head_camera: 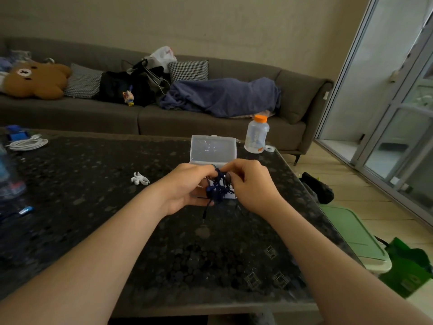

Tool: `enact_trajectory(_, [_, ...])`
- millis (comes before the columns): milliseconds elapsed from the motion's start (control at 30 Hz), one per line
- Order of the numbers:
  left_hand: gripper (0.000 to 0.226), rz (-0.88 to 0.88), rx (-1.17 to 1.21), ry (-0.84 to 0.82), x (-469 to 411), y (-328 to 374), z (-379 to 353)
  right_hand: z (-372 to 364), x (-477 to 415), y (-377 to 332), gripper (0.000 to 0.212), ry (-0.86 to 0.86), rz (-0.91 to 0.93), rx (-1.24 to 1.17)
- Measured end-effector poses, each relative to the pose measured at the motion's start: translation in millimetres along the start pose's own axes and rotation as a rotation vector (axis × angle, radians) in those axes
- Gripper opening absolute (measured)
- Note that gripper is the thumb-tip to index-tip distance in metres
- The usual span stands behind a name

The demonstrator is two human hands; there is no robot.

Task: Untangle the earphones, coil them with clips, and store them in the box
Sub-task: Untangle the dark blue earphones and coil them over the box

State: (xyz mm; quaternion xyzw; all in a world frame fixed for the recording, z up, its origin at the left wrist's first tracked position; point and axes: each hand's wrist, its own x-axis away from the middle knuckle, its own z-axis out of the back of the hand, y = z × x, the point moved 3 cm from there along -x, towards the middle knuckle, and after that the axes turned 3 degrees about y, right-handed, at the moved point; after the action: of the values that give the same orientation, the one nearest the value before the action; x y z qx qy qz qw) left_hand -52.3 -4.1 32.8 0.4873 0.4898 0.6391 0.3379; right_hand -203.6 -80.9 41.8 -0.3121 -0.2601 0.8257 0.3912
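An orange-capped bottle (256, 134) is seen at the far right corner of the worktop (93, 207), a coiled white cable (28, 144) at its far left; a grey sofa (234, 125) is set behind it.

The dark, speckled stone surface (93, 231) fills the lower view. Toward its far side sits a clear plastic box (213, 148) with its lid raised. Just right of the box, 1 clear bottle (256, 137) with an orange cap stands upright, and a small roll of tape (269, 148) lies by its base. Left of the box, apart from it, lies a small heap of white clips (139, 178). At the far left corner lie a coiled white cable (28, 144) and a blue object (15, 134). Nearer, by the left edge, lies a small blue item (27, 210).
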Motion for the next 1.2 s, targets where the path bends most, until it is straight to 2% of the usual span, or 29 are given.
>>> enact_trajectory(167, [0.034,-0.011,0.128,-0.204,4.5,0.6,-0.2,2.6,-3.2,2.2,0.017,0.064,-0.147,-0.162])
enact_trajectory(233, [0.021,-0.067,0.176,-0.222,2.0,0.4,1.2,2.6,-4.0,4.6,0.017,0.070,-0.222,-0.282])
enact_trajectory(267, [0.018,-0.098,0.198,-0.210,0.7,0.5,2.4,2.5,-4.0,5.5,0.017,0.074,-0.252,-0.344])
enact_trajectory(367, [0.033,-0.155,0.150,-0.127,-0.9,2.3,4.7,3.0,-3.5,4.4,0.017,0.075,-0.312,-0.508])
enact_trajectory(433, [0.038,-0.175,0.102,-0.083,-1.8,3.7,4.4,4.9,-2.8,4.1,0.016,0.091,-0.322,-0.522])
enact_trajectory(533, [0.034,-0.207,0.036,-0.001,-3.1,3.5,5.5,10.8,-2.3,7.4,0.015,0.141,-0.307,-0.475])
enact_trajectory(633, [0.021,-0.291,-0.111,0.102,-3.2,2.6,8.3,14.1,0.5,6.9,0.017,0.052,-0.258,-0.497])
enact_trajectory(800, [0.009,-0.399,-0.414,0.233,0.6,5.6,11.8,14.4,6.2,5.7,0.017,-0.058,-0.133,-0.172])
enact_trajectory(967, [0.011,-0.420,-0.506,0.270,-4.2,5.3,13.2,13.5,6.1,8.9,0.015,-0.077,-0.016,0.002])
enact_trajectory(1100, [0.014,-0.418,-0.545,0.276,-6.2,5.2,12.8,11.1,1.6,19.5,0.043,-0.017,-0.018,0.234])
enact_trajectory(1200, [0.012,-0.413,-0.566,0.283,-6.0,6.4,11.0,11.9,1.7,18.5,0.043,0.036,-0.038,0.288])
